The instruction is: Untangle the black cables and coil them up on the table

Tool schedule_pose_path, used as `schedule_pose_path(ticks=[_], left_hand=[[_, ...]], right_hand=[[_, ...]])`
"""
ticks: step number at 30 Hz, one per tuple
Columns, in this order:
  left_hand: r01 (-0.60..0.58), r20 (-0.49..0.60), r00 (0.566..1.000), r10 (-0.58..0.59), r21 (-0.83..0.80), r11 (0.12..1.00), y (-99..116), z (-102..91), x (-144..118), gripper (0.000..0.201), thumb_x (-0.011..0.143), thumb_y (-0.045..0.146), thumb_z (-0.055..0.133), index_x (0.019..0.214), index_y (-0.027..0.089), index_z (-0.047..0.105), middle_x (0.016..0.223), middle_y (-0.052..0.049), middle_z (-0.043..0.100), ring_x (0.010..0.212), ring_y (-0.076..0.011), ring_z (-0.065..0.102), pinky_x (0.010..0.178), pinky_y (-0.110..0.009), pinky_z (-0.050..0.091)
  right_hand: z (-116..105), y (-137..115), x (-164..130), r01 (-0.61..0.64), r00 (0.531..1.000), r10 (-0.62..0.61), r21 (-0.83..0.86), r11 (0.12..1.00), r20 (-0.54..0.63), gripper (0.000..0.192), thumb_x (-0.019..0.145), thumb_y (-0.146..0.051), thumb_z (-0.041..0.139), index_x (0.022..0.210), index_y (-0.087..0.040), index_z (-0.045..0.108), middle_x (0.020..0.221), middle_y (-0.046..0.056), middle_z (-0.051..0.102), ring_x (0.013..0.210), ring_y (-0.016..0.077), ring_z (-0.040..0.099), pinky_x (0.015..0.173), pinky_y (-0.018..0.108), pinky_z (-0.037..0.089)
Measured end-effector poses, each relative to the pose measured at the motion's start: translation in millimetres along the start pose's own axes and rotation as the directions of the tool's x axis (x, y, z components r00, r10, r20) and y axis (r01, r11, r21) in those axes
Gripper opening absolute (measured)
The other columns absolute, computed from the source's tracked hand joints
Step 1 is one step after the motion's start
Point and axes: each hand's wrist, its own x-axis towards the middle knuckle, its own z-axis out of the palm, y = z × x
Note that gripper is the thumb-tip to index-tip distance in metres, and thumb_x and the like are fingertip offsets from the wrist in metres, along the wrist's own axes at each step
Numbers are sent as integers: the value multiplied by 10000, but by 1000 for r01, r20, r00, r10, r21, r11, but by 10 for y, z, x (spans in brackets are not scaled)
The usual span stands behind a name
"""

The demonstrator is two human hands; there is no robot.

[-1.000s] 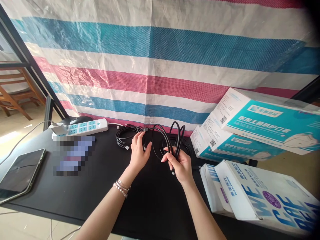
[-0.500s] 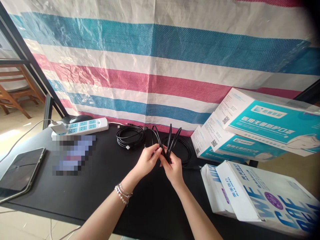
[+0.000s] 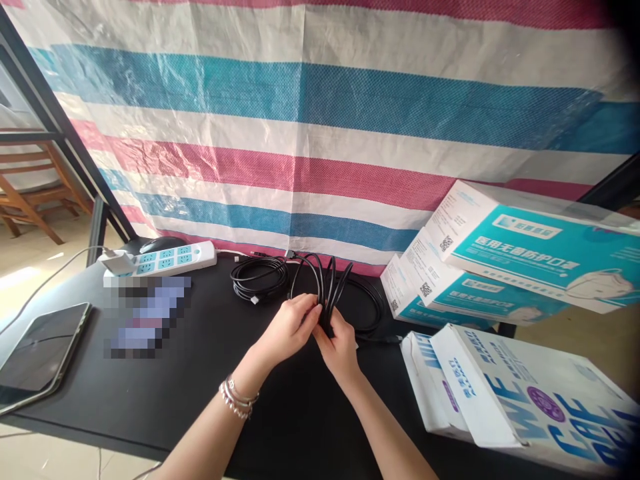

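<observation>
At centre of the desk point(image 3: 165, 373), both hands meet on a bundle of black cable point(image 3: 327, 290). Left hand point(image 3: 287, 328) closes its fingers point(image 3: 305, 310) round the gathered loops from the left; right hand point(image 3: 339, 347) pinches the same gathered point from below and to the right, thumb toward the left hand. Each grip is closed on the cable, none of it slack between the palms. The loops are pressed flat together, apparently so that several turns can be kept as one bunch; held at one narrow waist, they fan out above the hands.

Long axis of the bundle: roughly upright, leaning slightly away from the person toward the striped tarp point(image 3: 320, 133). Its rounded loop ends point up and back; the pinched end points down at the desk. A further length of the same cable appears to trail on the desk behind and to the right of the hands, lying in a wide ring.

A second coil point(image 3: 257, 277) lies flat just to the left, apart from the hands. Farther left: power strip point(image 3: 165, 257) and tablet point(image 3: 43, 350). Boxes point(image 3: 500, 260) are stacked at right, near the trailing ring.
</observation>
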Motion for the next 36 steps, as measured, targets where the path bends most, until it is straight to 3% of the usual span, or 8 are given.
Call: schedule_pose_path(ticks=[4,9,14,19,25,36], left_hand=[[-50,-24,998,54,138,989,14,24,-30,227,902,222,318,698,184,411,675,-19,479,585,-116,441,549,-247,376],[-77,-53,994,95,275,958,-57,102,-55,190,901,185,290,835,163,467,714,-51,532,620,-146,504,583,-271,430],[-49,-168,983,73,143,989,-137,135,-95,191,894,151,296,974,148,470,820,-91,610,716,-153,590,639,-265,479],[19,-257,966,-28,-39,999,-156,158,-112,185,899,171,315,953,161,491,859,-83,652,766,-143,635,704,-267,505],[16,-299,954,-21,-21,1000,-182,195,-107,218,889,175,325,997,165,515,914,-93,669,827,-163,650,733,-291,522],[49,-403,913,-67,-55,997,-184,187,-112,216,901,177,304,906,171,519,834,-55,673,774,-133,648,732,-269,519]], right_hand=[[18,-26,10,55,998,-56,-47,997,-21,109,830,-222,501,848,-186,602,713,46,579,693,198,579,617,313,495],[33,11,19,60,998,-61,-68,996,-11,115,829,-241,499,824,-190,601,706,34,579,660,182,557,591,300,478],[37,30,7,38,999,-39,-43,998,-20,113,832,-239,532,904,-206,613,803,51,633,757,194,596,673,320,498],[14,56,7,6,997,-10,-65,998,-71,100,840,-239,541,902,-205,611,792,54,638,751,192,601,683,328,498],[8,79,3,36,995,-45,-102,994,-86,117,828,-245,556,923,-208,615,756,37,624,715,184,591,670,322,499],[10,66,-3,83,986,-103,-146,986,-134,112,832,-233,551,917,-211,622,758,45,640,700,184,603,685,343,500]])
